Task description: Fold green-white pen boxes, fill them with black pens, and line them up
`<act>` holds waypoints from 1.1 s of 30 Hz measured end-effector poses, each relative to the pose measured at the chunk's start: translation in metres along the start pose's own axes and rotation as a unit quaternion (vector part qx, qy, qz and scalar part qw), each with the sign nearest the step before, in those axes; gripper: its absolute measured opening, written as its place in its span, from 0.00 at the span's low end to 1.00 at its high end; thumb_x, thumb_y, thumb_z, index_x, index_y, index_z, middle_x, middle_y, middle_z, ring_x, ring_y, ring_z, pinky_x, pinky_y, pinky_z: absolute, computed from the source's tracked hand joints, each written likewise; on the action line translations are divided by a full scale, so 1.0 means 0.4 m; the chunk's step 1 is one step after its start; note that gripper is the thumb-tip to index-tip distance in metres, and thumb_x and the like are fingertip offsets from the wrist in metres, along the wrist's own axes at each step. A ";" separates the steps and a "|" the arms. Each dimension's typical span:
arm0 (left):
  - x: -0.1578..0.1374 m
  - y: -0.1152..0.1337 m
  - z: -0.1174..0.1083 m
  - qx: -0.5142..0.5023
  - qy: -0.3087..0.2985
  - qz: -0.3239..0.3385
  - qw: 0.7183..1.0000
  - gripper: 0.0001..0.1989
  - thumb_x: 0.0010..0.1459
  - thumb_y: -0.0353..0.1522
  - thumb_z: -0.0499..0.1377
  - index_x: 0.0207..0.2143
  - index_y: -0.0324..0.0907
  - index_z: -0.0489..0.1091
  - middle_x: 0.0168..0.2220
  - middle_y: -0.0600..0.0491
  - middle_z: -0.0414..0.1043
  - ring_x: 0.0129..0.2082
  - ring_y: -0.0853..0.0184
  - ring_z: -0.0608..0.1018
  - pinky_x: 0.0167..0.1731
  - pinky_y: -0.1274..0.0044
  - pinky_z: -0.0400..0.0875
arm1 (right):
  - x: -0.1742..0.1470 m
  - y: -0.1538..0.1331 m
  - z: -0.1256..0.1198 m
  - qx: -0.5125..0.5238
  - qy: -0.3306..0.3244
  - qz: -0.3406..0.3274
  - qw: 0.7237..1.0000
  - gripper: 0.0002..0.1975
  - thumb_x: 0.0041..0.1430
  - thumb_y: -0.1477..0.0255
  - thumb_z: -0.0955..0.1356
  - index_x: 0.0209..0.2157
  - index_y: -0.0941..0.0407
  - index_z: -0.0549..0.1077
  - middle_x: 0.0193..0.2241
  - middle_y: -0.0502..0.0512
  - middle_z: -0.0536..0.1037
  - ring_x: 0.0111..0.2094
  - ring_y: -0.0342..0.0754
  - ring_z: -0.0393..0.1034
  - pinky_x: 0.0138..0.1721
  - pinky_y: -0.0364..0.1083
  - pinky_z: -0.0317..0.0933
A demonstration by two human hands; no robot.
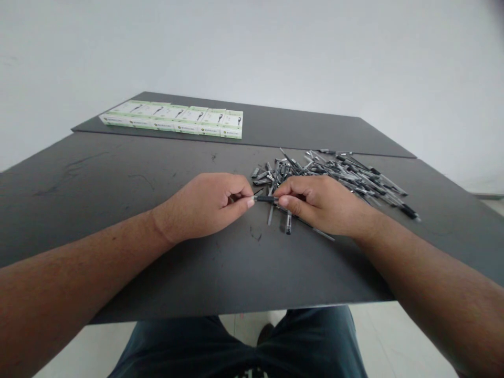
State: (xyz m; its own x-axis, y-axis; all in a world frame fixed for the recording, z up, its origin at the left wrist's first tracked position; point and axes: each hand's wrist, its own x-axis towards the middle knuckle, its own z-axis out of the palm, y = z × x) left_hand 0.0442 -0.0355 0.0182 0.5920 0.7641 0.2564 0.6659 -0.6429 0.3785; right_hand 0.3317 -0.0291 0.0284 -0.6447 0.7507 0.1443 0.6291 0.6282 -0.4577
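Observation:
In the head view a pen (265, 199) with a black grip lies level just above the table, held between both hands. My left hand (210, 203) is closed, pinching the pen's left end between thumb and forefinger. The right end sits in the pinch of my right hand (325, 203). Most of the pen's ends are hidden by the fingers. Close behind and under the hands lies a loose pile of pen parts (350, 173), with clear barrels, black grips and caps. One dark pen cap (289, 223) lies just below my right fingers.
Several white and green boxes (189, 118) stand in a row at the back left, on a dark board or second tabletop (295, 126). The dark grey table (236, 278) ends just before my legs. A pale wall (252, 47) rises behind it.

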 end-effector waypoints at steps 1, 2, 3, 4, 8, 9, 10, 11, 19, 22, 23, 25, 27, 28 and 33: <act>0.000 0.000 0.000 0.001 0.001 -0.002 1.000 0.13 0.71 0.39 0.58 0.39 0.45 0.80 0.31 0.53 0.81 0.31 0.63 0.79 0.37 0.73 0.69 | -0.001 0.000 0.001 0.004 0.003 0.014 1.000 0.10 0.75 0.63 0.71 0.49 0.52 0.83 0.34 0.51 0.87 0.33 0.49 0.80 0.38 0.46 0.65; -0.001 -0.001 0.000 0.001 0.002 -0.003 1.000 0.13 0.71 0.39 0.58 0.38 0.45 0.80 0.31 0.53 0.81 0.31 0.63 0.78 0.37 0.73 0.68 | -0.001 -0.001 0.001 0.005 0.006 0.022 1.000 0.09 0.74 0.64 0.72 0.48 0.52 0.83 0.33 0.49 0.86 0.32 0.48 0.78 0.36 0.45 0.64; -0.001 -0.001 0.000 0.001 0.003 -0.002 1.000 0.13 0.71 0.39 0.58 0.39 0.45 0.80 0.31 0.54 0.81 0.31 0.63 0.78 0.37 0.73 0.68 | -0.002 -0.001 0.001 0.002 0.008 0.020 1.000 0.09 0.74 0.63 0.72 0.47 0.52 0.83 0.32 0.50 0.86 0.32 0.48 0.78 0.36 0.45 0.63; -0.001 -0.002 0.000 0.000 0.005 0.000 1.000 0.13 0.71 0.39 0.58 0.38 0.45 0.80 0.31 0.53 0.81 0.31 0.63 0.78 0.37 0.73 0.68 | -0.002 -0.001 0.000 -0.003 0.009 0.009 1.000 0.09 0.75 0.63 0.71 0.45 0.52 0.83 0.33 0.51 0.86 0.33 0.48 0.78 0.37 0.46 0.64; -0.001 0.000 0.000 -0.003 0.002 0.000 1.000 0.12 0.71 0.38 0.58 0.38 0.45 0.79 0.32 0.53 0.81 0.31 0.63 0.78 0.37 0.72 0.67 | -0.002 -0.001 -0.001 -0.001 0.003 -0.011 1.000 0.13 0.78 0.62 0.69 0.43 0.53 0.84 0.36 0.54 0.88 0.37 0.50 0.81 0.40 0.46 0.65; -0.001 0.001 0.000 -0.002 0.000 -0.004 1.000 0.12 0.72 0.38 0.58 0.38 0.45 0.79 0.32 0.53 0.80 0.31 0.63 0.78 0.37 0.72 0.67 | -0.002 -0.001 -0.001 0.007 0.003 0.003 1.000 0.11 0.77 0.62 0.70 0.45 0.52 0.83 0.34 0.52 0.87 0.35 0.49 0.80 0.38 0.46 0.64; 0.000 0.002 0.000 -0.001 -0.001 -0.007 1.000 0.12 0.72 0.38 0.58 0.38 0.45 0.79 0.32 0.53 0.80 0.31 0.63 0.78 0.37 0.72 0.67 | -0.003 -0.001 -0.001 0.014 0.004 0.019 1.000 0.10 0.75 0.62 0.71 0.46 0.52 0.83 0.32 0.50 0.86 0.33 0.48 0.79 0.37 0.46 0.64; 0.000 0.002 0.000 0.000 -0.003 -0.009 1.000 0.12 0.72 0.39 0.58 0.38 0.45 0.79 0.32 0.53 0.80 0.31 0.63 0.78 0.37 0.72 0.67 | -0.003 -0.001 -0.001 0.017 0.006 0.030 0.999 0.10 0.74 0.62 0.72 0.47 0.52 0.83 0.31 0.48 0.85 0.30 0.47 0.77 0.35 0.45 0.63; -0.003 -0.002 -0.003 0.000 -0.002 -0.004 1.000 0.13 0.72 0.39 0.57 0.39 0.45 0.79 0.32 0.53 0.81 0.31 0.63 0.79 0.38 0.72 0.67 | -0.003 -0.001 -0.001 0.006 0.004 0.003 1.000 0.12 0.77 0.62 0.69 0.46 0.52 0.84 0.34 0.52 0.87 0.34 0.49 0.80 0.38 0.46 0.65; -0.003 -0.001 -0.003 0.002 -0.003 -0.007 1.000 0.13 0.72 0.39 0.57 0.39 0.46 0.79 0.32 0.53 0.81 0.32 0.62 0.79 0.37 0.71 0.67 | -0.003 -0.002 0.000 0.002 0.010 0.024 1.000 0.08 0.73 0.64 0.72 0.46 0.52 0.83 0.31 0.49 0.86 0.31 0.47 0.78 0.35 0.45 0.63; -0.002 0.000 -0.003 0.001 -0.004 -0.005 1.000 0.13 0.72 0.39 0.57 0.39 0.45 0.79 0.32 0.53 0.81 0.32 0.62 0.79 0.37 0.71 0.66 | -0.002 -0.003 0.000 -0.007 0.010 0.013 1.000 0.08 0.73 0.64 0.72 0.45 0.52 0.83 0.32 0.50 0.86 0.32 0.48 0.78 0.36 0.45 0.63; -0.001 0.002 -0.003 -0.003 -0.005 -0.002 1.000 0.13 0.72 0.39 0.57 0.39 0.45 0.79 0.33 0.52 0.82 0.32 0.62 0.79 0.37 0.71 0.66 | -0.001 -0.005 -0.001 -0.020 0.008 -0.017 1.000 0.12 0.76 0.63 0.69 0.43 0.53 0.84 0.36 0.54 0.88 0.37 0.50 0.81 0.40 0.46 0.65; -0.001 0.002 -0.002 -0.003 -0.003 0.001 1.000 0.13 0.72 0.39 0.57 0.39 0.45 0.80 0.33 0.53 0.81 0.32 0.62 0.79 0.37 0.72 0.66 | 0.000 -0.006 -0.001 -0.015 0.003 -0.019 1.000 0.14 0.78 0.62 0.67 0.44 0.53 0.84 0.37 0.55 0.89 0.38 0.50 0.81 0.41 0.47 0.65; 0.000 0.002 -0.002 -0.002 -0.001 0.001 1.000 0.13 0.72 0.39 0.57 0.39 0.45 0.80 0.32 0.53 0.81 0.32 0.63 0.79 0.37 0.72 0.67 | -0.001 -0.006 0.000 -0.006 0.001 -0.007 1.000 0.13 0.77 0.62 0.68 0.46 0.53 0.84 0.36 0.53 0.88 0.36 0.50 0.81 0.40 0.46 0.65; 0.000 -0.001 -0.001 0.004 0.001 0.001 1.000 0.12 0.72 0.38 0.58 0.39 0.46 0.80 0.32 0.53 0.81 0.32 0.63 0.79 0.38 0.72 0.68 | -0.002 -0.005 -0.001 -0.001 0.006 0.013 1.000 0.08 0.74 0.64 0.72 0.45 0.52 0.82 0.31 0.49 0.85 0.31 0.48 0.77 0.36 0.46 0.63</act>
State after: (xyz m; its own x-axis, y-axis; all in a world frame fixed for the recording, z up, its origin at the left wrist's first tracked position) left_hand 0.0437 -0.0351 0.0185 0.5921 0.7634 0.2580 0.6686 -0.6441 0.3715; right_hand 0.3311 -0.0307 0.0298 -0.6233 0.7690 0.1421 0.6462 0.6087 -0.4603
